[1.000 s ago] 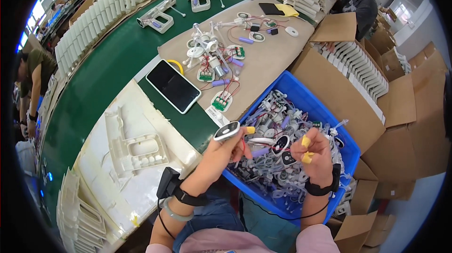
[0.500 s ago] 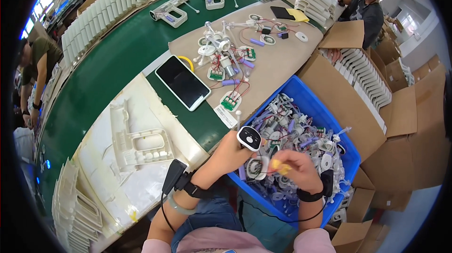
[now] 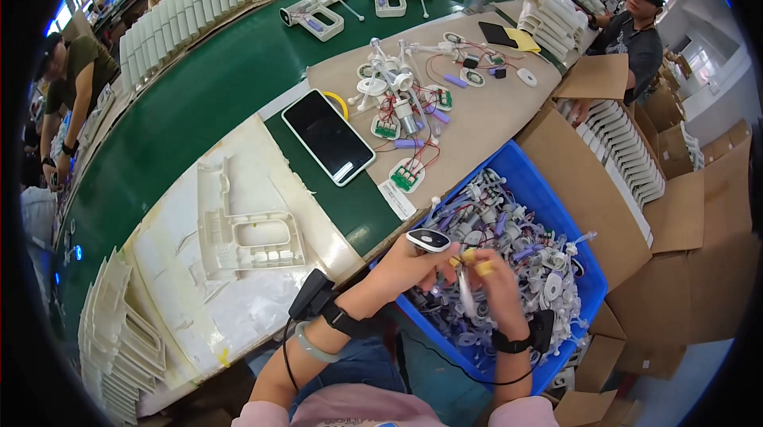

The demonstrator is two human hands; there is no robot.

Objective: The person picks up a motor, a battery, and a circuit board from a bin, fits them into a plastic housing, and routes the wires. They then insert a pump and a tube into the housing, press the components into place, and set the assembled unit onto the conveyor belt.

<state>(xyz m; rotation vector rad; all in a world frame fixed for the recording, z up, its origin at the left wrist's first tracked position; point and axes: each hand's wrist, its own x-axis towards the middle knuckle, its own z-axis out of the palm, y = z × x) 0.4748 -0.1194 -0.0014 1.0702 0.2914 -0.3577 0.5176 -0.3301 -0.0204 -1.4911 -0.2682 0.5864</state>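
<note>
My left hand (image 3: 404,266) is closed round a small assembly over the near end of the blue bin (image 3: 584,332). Its white oval cap with a black face (image 3: 429,239) sticks out above my fingers. Yellow covers are on fingertips of my right hand (image 3: 499,284), which is drawn close to the left with its fingers pinched. Between the hands hangs a blurred white piece (image 3: 466,293); exactly how my right fingers grip it is hidden. Many white and clear parts with wires and purple cells (image 3: 524,254) fill the bin below.
A cream housing half (image 3: 213,230) lies on a pale board at left, beside stacked housings (image 3: 111,332). Beyond are a phone (image 3: 327,137), wired assemblies (image 3: 401,105) and the green conveyor (image 3: 238,69). Cardboard boxes (image 3: 691,268) stand at right; co-workers are at both sides.
My right hand has come up toward the left, bringing the white piece between them. The black-faced cap has tilted flatter. The whole view has shifted slightly.
</note>
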